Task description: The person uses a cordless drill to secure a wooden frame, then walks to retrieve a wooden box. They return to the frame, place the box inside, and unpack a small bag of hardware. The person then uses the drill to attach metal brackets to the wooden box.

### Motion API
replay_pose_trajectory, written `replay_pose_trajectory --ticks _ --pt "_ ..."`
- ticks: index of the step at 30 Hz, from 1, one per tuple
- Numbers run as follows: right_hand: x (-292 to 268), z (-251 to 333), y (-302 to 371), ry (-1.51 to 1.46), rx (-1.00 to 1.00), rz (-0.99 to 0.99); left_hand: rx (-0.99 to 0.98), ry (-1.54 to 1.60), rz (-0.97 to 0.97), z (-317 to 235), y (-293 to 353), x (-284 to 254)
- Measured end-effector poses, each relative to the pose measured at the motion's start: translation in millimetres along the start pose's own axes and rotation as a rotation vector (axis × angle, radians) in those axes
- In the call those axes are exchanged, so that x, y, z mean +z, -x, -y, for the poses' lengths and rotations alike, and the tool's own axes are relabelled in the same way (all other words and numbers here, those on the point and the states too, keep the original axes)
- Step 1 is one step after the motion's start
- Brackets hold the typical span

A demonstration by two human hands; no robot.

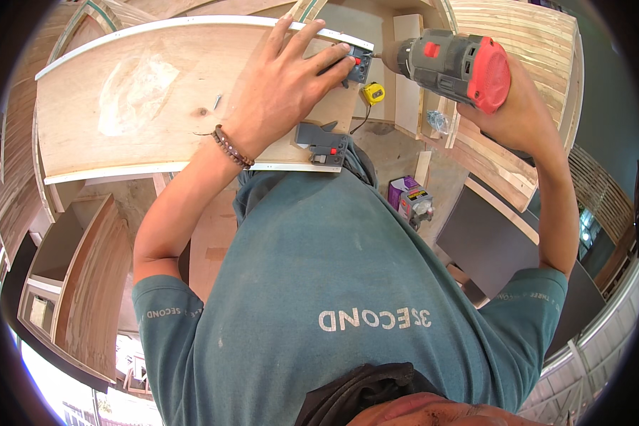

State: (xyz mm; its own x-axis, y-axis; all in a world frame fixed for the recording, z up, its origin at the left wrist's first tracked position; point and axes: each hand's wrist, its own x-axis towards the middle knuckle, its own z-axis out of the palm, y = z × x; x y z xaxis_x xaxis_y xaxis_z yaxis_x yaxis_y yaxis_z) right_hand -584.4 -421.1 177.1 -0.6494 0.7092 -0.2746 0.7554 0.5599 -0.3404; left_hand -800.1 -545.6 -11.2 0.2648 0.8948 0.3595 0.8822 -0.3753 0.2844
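Note:
In front of me lies a long plywood panel with white edges, like the underside of a drawer. My left hand lies spread over its far right corner, fingertips on a grey plastic drawer-slide clip with a red tab. A second grey clip sits at the near right corner. My right hand is wrapped round a grey and red cordless drill, held sideways. The drill's tip points left at the far clip; whether it touches a screw there is too small to tell.
A loose screw and a clear plastic bag lie on the panel. Beyond its right end are a yellow tape measure and a small bag of hardware. A purple box stands lower right. Wooden cabinet parts surround me.

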Motion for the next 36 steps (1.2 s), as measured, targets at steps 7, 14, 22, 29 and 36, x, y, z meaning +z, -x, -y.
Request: replay_pose_trajectory --ticks 7,14,22,29,36 --pt "-3 3 -5 0.01 0.046 0.093 -0.006 0.012 -0.003 0 -1 -1" --pt "0 -4 -9 0.021 -0.039 0.078 -0.002 0.031 -0.012 0 -1 -2" --pt "3 -8 -13 0.059 -0.013 0.098 -0.006 0.028 -0.014 0 -1 -2" --pt "4 -8 -15 0.031 -0.007 0.127 -0.008 0.015 -0.01 0 -2 -3" --pt "7 -18 -16 -0.023 0.006 0.101 0.004 0.008 -0.016 1 -2 -3"
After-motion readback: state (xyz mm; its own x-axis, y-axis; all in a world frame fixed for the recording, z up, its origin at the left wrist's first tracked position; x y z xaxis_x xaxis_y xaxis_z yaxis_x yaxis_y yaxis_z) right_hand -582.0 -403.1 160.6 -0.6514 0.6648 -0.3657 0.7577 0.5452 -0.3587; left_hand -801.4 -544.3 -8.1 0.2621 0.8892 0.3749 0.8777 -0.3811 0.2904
